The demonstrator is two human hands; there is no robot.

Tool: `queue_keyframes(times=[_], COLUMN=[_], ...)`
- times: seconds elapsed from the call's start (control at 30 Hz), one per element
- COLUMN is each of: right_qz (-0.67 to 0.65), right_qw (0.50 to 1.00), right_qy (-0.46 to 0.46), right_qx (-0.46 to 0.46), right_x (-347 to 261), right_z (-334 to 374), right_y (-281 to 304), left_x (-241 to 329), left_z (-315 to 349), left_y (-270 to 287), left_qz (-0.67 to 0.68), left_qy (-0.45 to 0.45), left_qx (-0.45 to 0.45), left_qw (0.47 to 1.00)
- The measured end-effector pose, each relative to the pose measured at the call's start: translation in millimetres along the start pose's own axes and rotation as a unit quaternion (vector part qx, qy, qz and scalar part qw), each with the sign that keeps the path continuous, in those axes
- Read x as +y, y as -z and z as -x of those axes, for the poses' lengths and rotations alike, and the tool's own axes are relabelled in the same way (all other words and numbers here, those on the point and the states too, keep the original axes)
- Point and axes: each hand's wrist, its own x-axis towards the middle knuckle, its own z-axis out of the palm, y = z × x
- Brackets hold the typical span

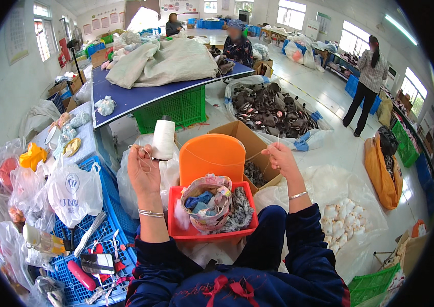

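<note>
My left hand (144, 171) is raised and closed, with loops of white thread about its fingers. A cone of white thread (163, 139) stands nearly upright right against these fingertips; whether they grip it too I cannot tell. From the left hand a strand of thread (212, 161) sags across to my right hand (282, 159). That hand is also raised, pinching a thin needle (279, 139) that points upward. Below and between the hands, a red tray (212, 235) holds a round patterned fabric basket (208, 202) with blue cloth pieces, and grey fluffy material (238, 211) beside it.
An orange chair back (212, 153) rises behind the tray, beside a cardboard box (258, 153). To the left, a blue crate (81, 276) carries scissors, a phone and a bottle. White plush pieces (342, 220) lie on plastic at right. Dark plush pieces (273, 110) and several people are farther off.
</note>
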Motion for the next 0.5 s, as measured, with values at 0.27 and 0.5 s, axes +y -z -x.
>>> queue_keyframes(times=[0.27, 0.5], right_qz=[0.208, 0.086], right_qw=[0.914, 0.966], right_qy=[0.294, 0.211], right_qx=[0.187, -0.124], right_x=[9, -48], right_z=[22, 112], right_y=[-54, -191], left_x=[-10, -18], left_z=[31, 62], left_y=[-10, -17], left_qz=[0.037, 0.065], left_qy=[-0.015, -0.009], left_qx=[0.021, 0.012], left_qw=[0.999, 0.998])
